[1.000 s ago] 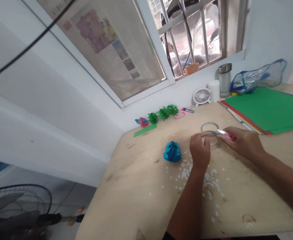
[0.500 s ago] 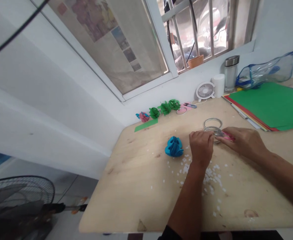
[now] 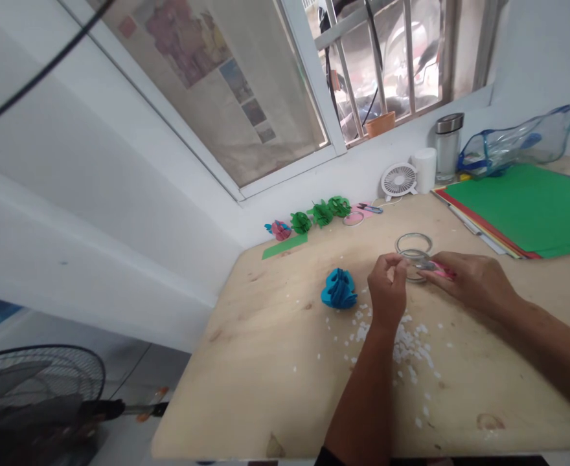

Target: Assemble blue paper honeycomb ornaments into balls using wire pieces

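Observation:
My right hand [image 3: 474, 275] is closed around a pink-handled metal tool [image 3: 443, 270], whose grey head points left. The tool is small like pliers, but its exact kind is unclear. Fingertips of my left hand [image 3: 387, 285] pinch together near the tool's head; whatever small pale thing they hold is too blurred to name. Just behind and beneath the hands lie two silvery wire rings [image 3: 414, 234], one partly covered by the tool. Small white bits [image 3: 414, 346] are scattered around my left forearm. A blue folded-paper ball [image 3: 338, 289] sits left of my left hand.
Along the wall stand green paper balls [image 3: 321, 212], a pink and blue one [image 3: 280, 230], a green strip [image 3: 285, 246] and thread snips [image 3: 370, 208]. A small fan [image 3: 399, 180], a glass bottle [image 3: 447, 149] and coloured sheets [image 3: 523, 207] occupy the back right. A floor fan [image 3: 37, 388] stands lower left.
My left hand has drawn slightly left and down from the tool's head, its thumb and finger now showing a gap behind the tips. The right hand keeps its grip almost in place.

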Motion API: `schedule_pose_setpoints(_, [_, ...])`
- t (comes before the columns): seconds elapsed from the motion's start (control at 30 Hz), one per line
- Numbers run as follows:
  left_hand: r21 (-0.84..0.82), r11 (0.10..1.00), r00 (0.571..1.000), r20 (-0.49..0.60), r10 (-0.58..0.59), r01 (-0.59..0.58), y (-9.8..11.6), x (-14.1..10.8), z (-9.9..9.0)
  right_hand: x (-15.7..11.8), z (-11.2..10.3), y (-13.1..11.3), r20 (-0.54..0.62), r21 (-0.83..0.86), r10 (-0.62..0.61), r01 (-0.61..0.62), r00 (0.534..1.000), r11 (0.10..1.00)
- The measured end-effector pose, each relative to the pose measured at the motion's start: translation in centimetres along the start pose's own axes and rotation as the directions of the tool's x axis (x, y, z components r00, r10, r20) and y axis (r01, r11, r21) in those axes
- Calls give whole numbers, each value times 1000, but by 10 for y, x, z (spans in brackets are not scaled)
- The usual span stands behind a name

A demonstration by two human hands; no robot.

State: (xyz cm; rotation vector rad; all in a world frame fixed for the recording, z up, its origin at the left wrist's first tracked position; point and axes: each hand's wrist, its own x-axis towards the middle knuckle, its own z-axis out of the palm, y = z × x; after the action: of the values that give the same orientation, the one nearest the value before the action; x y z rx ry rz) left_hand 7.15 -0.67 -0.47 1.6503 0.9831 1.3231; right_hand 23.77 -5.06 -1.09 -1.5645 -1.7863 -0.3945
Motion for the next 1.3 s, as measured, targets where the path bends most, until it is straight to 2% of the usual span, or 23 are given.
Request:
schedule_pose_setpoints(0.17, [75,987,990,4,144,-144,-6,-3,2,-1,3,2,38,62,78,-80,996,995])
schedule_pose_setpoints(0.43, [149,958,969,62,240,-246,-5,-4,-2,2,2,1,235,249,159,-218,959,944])
schedule_pose_setpoints(0.63, [183,940,957,91,275,-288,-8,-3,-2,4,1,2,375,429,154,-319,914,845])
schedule_pose_setpoints(0.87, [256,901,936,138,323,-349,-11,-3,-1,3,7,5,470,509,123,-382,874,771])
schedule_pose_setpoints(0.97, [146,959,969,74,235,-244,-11,-2,0,4,6,4,517,489,141,-426,845,761])
schedule_pose_setpoints(1.07, [-76,997,1000,-16,21,-22,-12,1,1,5,5,5,483,435,168,-403,859,805])
schedule_pose_setpoints(1.17, [-305,938,984,-17,-175,161,-14,4,1,4,6,10,408,299,239,-376,881,877])
schedule_pose_setpoints(1.3, [-447,865,967,0,-255,228,-14,5,2,-1,13,20,328,50,316,-351,890,935])
